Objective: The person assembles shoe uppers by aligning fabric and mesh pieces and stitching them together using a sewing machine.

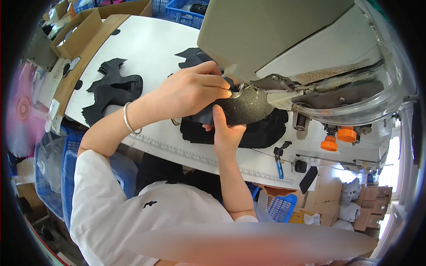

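Observation:
A dark piece with a glittery mesh part (249, 106) and a smooth black part lies under the head of a sewing machine (266, 40). Beside the needle area, the thumb and fingers of my left hand (191, 90) pinch the piece's far edge. My right hand (227, 131) grips its near edge, thumb on top and the other fingers mostly hidden beneath. Below the piece is a stack of black cut pieces (262, 135) on the white table (151, 40). More black pieces (194, 56) show behind my left hand, partly covered by it.
Another pile of black pieces (116, 86) sits at the table's left. A blue-handled cutter (279, 162) lies near the front right edge, by a ruler strip (191, 154). Orange knobs (329, 143) hang from the machine. A pink fan (24, 108) stands far left.

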Demonstrator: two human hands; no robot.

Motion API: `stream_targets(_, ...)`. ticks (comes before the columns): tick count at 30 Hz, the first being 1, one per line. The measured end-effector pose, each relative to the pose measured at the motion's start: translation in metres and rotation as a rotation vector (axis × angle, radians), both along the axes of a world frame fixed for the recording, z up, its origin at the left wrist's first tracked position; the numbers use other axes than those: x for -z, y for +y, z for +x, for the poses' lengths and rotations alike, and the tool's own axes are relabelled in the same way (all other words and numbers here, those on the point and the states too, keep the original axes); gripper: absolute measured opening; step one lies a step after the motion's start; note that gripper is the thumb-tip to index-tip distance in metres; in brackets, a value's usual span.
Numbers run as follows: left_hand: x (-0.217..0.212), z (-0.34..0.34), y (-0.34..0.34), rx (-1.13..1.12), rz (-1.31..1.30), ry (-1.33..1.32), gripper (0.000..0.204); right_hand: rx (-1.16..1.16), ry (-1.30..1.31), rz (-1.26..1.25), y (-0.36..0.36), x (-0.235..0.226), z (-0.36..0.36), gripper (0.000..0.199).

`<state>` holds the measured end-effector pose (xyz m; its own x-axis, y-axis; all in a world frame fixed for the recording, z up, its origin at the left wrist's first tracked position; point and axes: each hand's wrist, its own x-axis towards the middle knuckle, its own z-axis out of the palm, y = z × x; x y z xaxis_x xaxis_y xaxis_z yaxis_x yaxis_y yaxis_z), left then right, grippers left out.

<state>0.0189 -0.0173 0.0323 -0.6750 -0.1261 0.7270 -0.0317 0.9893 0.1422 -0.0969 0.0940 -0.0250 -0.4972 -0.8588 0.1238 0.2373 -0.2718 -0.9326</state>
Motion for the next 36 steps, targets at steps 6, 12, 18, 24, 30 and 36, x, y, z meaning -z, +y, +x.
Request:
stream_targets(6, -0.001, -0.002, 0.004, -0.029, 0.033, -0.025, 0.027, 0.009, 0.026, 0.02, 0.001, 0.0, -0.003, 0.018)
stream_targets(12, 0.001, -0.009, 0.017, -0.114, 0.005, -0.015, 0.024, 0.081, 0.059, 0.067, 0.008, 0.004, -0.007, 0.02)
stream_targets(18, 0.002, -0.014, 0.025, -0.162, -0.003, 0.043, 0.022, 0.167, 0.139, 0.066, 0.011, 0.008, -0.006, 0.018)
stream_targets(24, 0.006, -0.019, 0.036, -0.221, -0.007, 0.074, 0.024, 0.159, 0.145, -0.021, 0.015, 0.0, -0.018, 0.016)
stream_targets(30, 0.008, -0.025, 0.049, -0.317, -0.024, -0.01, 0.027, 0.248, 0.192, 0.052, 0.011, 0.001, -0.029, 0.017)
stream_targets(36, 0.005, -0.025, 0.048, -0.407, -0.106, 0.016, 0.022, 0.249, 0.204, 0.006, 0.011, -0.005, -0.036, 0.021)
